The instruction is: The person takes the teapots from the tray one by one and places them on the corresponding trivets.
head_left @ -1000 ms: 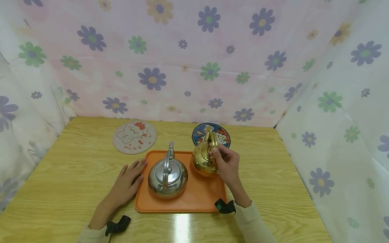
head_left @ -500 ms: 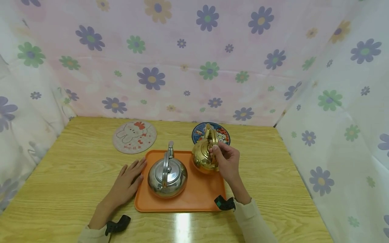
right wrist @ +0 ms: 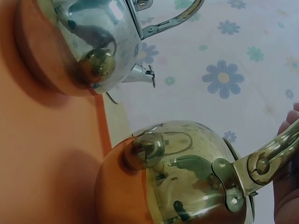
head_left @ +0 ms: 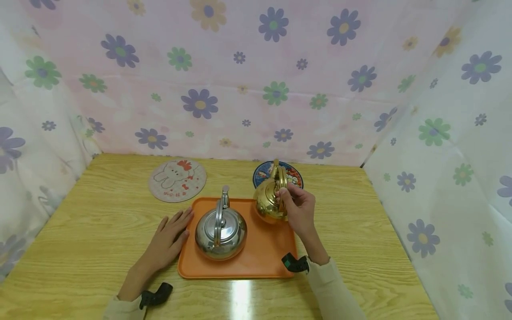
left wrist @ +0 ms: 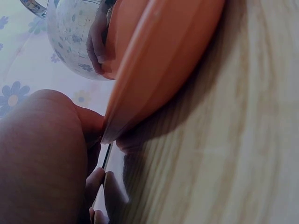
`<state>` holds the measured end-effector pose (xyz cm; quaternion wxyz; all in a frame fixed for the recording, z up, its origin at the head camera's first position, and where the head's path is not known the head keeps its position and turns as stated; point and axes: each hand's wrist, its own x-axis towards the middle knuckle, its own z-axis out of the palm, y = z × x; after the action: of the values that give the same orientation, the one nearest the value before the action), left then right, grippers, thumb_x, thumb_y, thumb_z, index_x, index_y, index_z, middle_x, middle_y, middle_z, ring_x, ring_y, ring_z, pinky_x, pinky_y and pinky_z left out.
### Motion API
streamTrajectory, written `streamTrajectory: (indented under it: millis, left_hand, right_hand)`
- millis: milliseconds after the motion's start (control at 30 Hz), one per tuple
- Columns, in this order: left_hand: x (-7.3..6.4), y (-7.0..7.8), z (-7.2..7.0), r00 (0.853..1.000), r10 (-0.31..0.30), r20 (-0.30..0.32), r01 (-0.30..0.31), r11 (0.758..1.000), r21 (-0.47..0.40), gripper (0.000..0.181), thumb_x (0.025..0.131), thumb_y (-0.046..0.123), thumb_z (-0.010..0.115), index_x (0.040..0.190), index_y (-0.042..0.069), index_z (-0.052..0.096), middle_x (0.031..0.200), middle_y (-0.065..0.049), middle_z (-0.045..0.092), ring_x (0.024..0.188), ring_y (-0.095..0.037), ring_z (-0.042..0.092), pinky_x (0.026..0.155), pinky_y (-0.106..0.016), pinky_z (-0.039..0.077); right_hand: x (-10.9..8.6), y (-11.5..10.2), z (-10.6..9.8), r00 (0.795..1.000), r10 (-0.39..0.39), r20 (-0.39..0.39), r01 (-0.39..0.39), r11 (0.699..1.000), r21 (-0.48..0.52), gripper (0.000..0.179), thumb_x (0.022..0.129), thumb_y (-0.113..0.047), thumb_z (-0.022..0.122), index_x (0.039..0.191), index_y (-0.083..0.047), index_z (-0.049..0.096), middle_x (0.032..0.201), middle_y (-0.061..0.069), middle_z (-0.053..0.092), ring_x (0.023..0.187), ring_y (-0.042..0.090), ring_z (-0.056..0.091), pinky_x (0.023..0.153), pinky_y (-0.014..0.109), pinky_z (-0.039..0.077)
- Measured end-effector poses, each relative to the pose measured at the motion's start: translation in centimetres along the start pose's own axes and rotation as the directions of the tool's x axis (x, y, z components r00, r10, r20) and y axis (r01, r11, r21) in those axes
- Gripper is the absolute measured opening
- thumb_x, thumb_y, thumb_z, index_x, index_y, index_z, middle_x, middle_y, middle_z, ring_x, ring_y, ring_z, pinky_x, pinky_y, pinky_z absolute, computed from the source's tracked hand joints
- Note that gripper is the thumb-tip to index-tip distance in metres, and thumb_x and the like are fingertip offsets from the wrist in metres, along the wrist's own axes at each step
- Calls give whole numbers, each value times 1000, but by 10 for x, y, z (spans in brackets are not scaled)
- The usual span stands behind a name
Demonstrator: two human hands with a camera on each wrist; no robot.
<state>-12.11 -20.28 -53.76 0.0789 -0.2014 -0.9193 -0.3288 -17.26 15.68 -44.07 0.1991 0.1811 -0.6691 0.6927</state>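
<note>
My right hand [head_left: 301, 212] grips the upright handle of a small gold kettle [head_left: 264, 203] over the tray's far right corner. In the right wrist view the gold kettle [right wrist: 187, 182] looks tilted sideways, with fingers [right wrist: 293, 119] behind its handle. A larger silver kettle [head_left: 233, 249] stands on the left half of the orange tray [head_left: 260, 267], spout pointing away and handle up. My left hand [head_left: 170, 240] lies spread on the table, fingertips at the tray's left edge. The left wrist view shows the tray's rim [left wrist: 140, 84] touched by a finger.
A round pink mat with a rabbit drawing [head_left: 168, 186] lies at the back left of the wooden table [head_left: 348, 249]. Behind the gold kettle is a round blue patterned mat [head_left: 262, 174], partly covered by it. Flowered cloth [head_left: 248, 111] encloses the back and sides.
The gold kettle, in my right hand, has moved slightly away from me, toward the blue mat. The left hand and the silver kettle have stayed put.
</note>
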Motion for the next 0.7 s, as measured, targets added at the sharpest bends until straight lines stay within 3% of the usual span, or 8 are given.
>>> streamTrajectory:
  millis: [267,500,700]
  left_hand:
    - [0,-1,0,1000,0,-2,0,1000,0,49,107,16,52,153,1,45,159,-19,42,145,-49,35,121,-62,11]
    - [1,0,0,1000,2,-2,-2,1000,3,49,107,17,52,153,2,45,159,-19,42,144,-50,35,120,-62,12]
    - [1,0,0,1000,-3,3,3,1000,2,49,107,18,51,153,2,45,159,-19,41,145,-50,35,120,-64,12]
  right_hand:
    - [4,4,0,1000,-17,6,18,1000,-6,19,99,6,57,101,22,67,80,16,71,69,8,66,55,19,50]
    - [9,4,-1,1000,13,1,-13,1000,-13,21,99,3,58,105,21,68,81,-1,72,69,7,66,55,18,49]
    - [11,6,-2,1000,7,13,-7,1000,-2,22,100,3,58,106,22,67,83,5,73,71,12,69,61,20,55]
